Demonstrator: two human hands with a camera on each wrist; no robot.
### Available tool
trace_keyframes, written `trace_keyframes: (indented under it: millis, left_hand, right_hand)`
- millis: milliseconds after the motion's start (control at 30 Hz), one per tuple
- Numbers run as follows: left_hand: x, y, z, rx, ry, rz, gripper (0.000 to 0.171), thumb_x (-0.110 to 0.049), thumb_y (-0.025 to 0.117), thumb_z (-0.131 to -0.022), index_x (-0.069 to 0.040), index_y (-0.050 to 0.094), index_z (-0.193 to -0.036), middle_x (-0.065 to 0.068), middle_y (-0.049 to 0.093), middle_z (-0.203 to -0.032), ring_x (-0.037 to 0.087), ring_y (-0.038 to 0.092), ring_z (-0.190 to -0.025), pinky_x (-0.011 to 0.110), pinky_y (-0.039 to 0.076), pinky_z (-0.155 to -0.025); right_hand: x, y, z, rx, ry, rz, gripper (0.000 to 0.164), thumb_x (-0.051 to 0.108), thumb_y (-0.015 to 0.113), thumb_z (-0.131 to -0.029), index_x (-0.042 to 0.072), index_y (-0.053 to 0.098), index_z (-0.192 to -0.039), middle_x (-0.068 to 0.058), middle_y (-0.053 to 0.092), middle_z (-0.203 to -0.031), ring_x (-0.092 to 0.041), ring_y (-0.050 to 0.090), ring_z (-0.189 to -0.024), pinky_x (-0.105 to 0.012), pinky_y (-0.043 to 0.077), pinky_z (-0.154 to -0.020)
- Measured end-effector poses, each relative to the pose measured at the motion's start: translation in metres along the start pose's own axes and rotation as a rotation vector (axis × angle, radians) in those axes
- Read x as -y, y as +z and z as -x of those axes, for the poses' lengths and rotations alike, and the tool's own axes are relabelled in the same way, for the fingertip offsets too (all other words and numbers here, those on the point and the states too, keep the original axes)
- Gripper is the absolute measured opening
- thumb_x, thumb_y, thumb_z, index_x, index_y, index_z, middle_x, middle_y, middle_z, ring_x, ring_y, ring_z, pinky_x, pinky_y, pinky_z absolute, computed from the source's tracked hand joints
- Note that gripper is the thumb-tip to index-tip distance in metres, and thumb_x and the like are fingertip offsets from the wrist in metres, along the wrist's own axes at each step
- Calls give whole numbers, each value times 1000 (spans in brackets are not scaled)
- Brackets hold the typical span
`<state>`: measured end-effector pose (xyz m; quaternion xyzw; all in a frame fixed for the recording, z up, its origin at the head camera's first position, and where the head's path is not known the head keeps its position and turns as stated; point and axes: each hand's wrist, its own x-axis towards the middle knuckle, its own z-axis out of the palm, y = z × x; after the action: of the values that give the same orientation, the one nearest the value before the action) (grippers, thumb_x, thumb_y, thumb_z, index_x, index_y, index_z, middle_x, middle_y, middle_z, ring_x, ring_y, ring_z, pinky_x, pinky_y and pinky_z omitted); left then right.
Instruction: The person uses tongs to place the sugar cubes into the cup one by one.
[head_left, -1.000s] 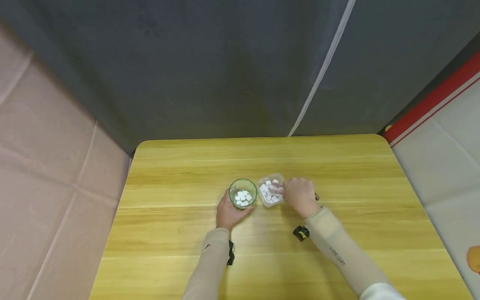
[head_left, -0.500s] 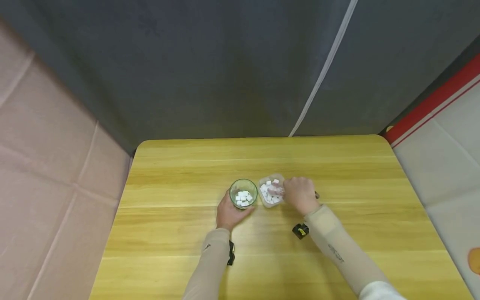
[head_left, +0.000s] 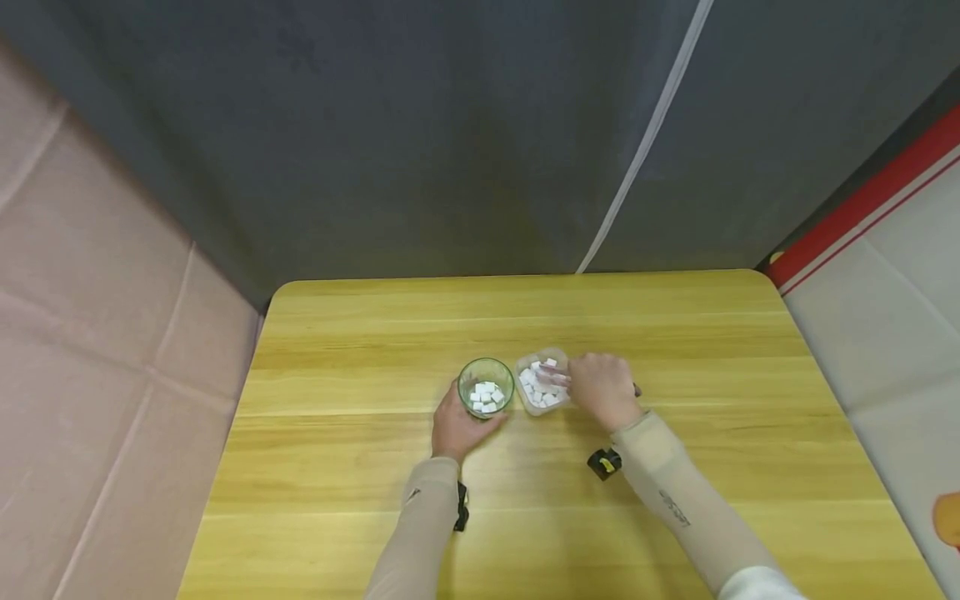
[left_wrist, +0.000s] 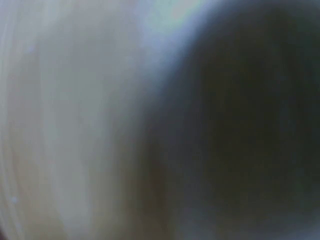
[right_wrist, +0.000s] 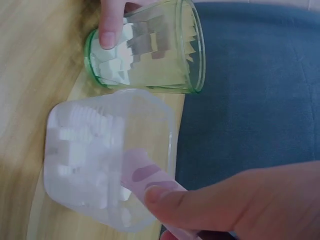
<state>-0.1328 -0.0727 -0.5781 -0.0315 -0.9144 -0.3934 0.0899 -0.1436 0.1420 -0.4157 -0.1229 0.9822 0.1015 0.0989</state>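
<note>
Head cam: left hand (head_left: 457, 425) curled round a green-tinted clear tumbler (head_left: 486, 371) of white cubes (head_left: 487, 397); square clear plastic tub (head_left: 553, 353) at its 3 o'clock on the wood-grain counter (head_left: 337, 467). Left wrist's just blur. Right wrist: right hand (right_wrist: 235, 202) pinching a pale pink tool (right_wrist: 154, 178) dipped into the tub.

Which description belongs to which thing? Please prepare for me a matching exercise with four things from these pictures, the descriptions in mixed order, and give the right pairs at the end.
Things:
1. Glass
2. Square container
3. Patterned tool
4. Table

Descriptions:
A. Yellowish, with wood grain
B. Green-tinted, gripped by the left hand
C. Colourless and see-through, with white cubes inside
D. Pink, held in the right hand

Right pairs: 1-B, 2-C, 3-D, 4-A
</note>
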Motion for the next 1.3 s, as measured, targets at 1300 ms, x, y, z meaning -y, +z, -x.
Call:
trace_keyframes:
  millis: [1300]
  left_hand:
    - [2,1,0,1,-31,3,92,-60,76,-55,-16,42,-129,6,59,-114,28,57,-103,48,48,-86]
  right_hand:
    - [17,-23,-24,344,104,-15,43,40,45,-92,8,56,-67,-1,47,-57,-11,39,-51,-23,40,-48]
